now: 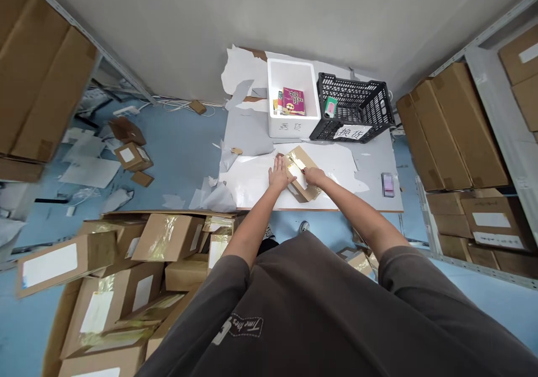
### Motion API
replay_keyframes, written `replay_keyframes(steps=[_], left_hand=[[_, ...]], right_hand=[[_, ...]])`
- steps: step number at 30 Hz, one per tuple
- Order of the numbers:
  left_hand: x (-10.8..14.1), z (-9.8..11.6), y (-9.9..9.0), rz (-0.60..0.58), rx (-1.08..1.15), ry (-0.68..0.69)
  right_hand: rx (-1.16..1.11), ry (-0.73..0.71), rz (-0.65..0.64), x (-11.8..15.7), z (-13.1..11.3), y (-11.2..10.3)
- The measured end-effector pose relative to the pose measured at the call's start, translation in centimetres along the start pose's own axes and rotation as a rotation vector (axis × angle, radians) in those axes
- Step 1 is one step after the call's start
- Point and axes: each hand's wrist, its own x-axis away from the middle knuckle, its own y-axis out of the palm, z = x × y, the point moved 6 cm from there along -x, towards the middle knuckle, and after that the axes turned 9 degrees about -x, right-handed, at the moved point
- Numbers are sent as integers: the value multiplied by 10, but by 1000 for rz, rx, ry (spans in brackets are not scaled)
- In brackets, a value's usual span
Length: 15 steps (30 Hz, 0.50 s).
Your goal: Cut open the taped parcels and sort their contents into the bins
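Observation:
A taped cardboard box [311, 193] lies at an angle on the table near its front edge, with white labels and shiny tape on its top. My left hand [278, 174] rests flat against the box's left side, fingers stretched out and apart. Over the top of the box, my right hand [314, 176] is closed around a slim yellow utility knife [296, 161], which points up and left along the tape. The knife's tip is too small to make out against the tape. Something reddish shows partly behind my left fingertips.
Behind the box stand a white foam bin [294, 126] holding books and a black plastic crate [357, 116] with a green item inside. A phone [388, 185] lies at the table's right. A large carton [59, 332] full of parcels stands front left; shelves flank both sides.

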Motion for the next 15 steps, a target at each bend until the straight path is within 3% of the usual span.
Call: replay_keyframes(steps=[6, 15], left_hand=[[-1, 5, -1, -13, -23, -16], [-6, 11, 0, -46, -22, -51]], right_hand=[[53, 136, -80, 55, 41, 32], [-2, 212, -54, 101, 64, 59]])
